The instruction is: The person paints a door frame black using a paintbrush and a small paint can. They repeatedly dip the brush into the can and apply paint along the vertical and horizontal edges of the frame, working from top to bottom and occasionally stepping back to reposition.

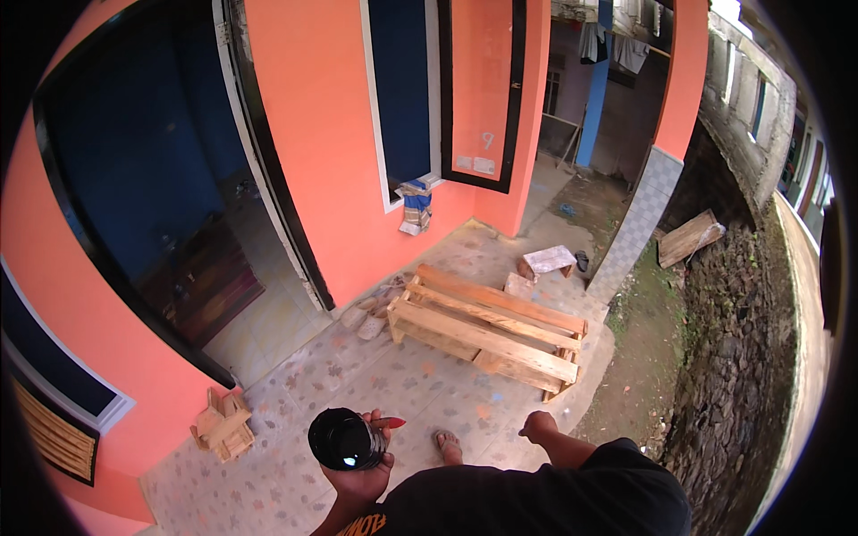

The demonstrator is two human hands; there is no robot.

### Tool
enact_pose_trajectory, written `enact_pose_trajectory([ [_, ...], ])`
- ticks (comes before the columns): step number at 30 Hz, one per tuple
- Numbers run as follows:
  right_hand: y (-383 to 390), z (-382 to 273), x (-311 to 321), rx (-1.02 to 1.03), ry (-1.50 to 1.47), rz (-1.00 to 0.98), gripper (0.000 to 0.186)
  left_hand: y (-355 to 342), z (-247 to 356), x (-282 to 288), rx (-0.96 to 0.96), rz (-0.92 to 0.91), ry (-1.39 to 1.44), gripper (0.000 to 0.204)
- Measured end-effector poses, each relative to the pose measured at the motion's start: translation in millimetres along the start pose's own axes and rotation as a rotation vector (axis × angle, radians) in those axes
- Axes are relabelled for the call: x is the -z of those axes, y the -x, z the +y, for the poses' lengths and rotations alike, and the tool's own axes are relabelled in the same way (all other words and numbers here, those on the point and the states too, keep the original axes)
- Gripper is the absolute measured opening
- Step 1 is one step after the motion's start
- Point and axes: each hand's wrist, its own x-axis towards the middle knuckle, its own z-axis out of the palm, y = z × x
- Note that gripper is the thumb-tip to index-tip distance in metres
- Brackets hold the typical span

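My left hand [365, 482] grips a round black can [338, 438] with a glossy dark inside and a bright reflection. A slim red handle [389, 422] sticks out to the right at the can's side, by the fingers; what it belongs to is hidden. My right hand [539, 427] hangs with its fingers curled in, and nothing shows in it. Just beyond that hand stands a low bench of pale wooden slats [487, 326], apart from both hands.
A small broken wooden piece [223, 424] lies by the orange wall at left. Beyond the bench are a whitish block-like stool [547, 260] and a dark sandal [582, 261]. An open window [483, 98] juts out. A tiled pillar [639, 214] and a stony ditch [724, 357] border the right side.
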Motion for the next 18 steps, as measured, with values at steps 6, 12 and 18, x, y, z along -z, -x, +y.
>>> enact_pose_trajectory([
  [6,-18,7,-30,0.294,0.365,-0.04,0.029,3,10,8,0.001,-0.006,-0.001,0.078],
  [12,-43,29,-58,0.328,0.512,-0.122,0.033,8,12,22,-0.032,-0.074,-0.02,0.074],
  [18,-133,65,-66,0.257,0.54,0.144,0.03,15,4,45,-0.047,-0.018,-0.017,0.059],
])
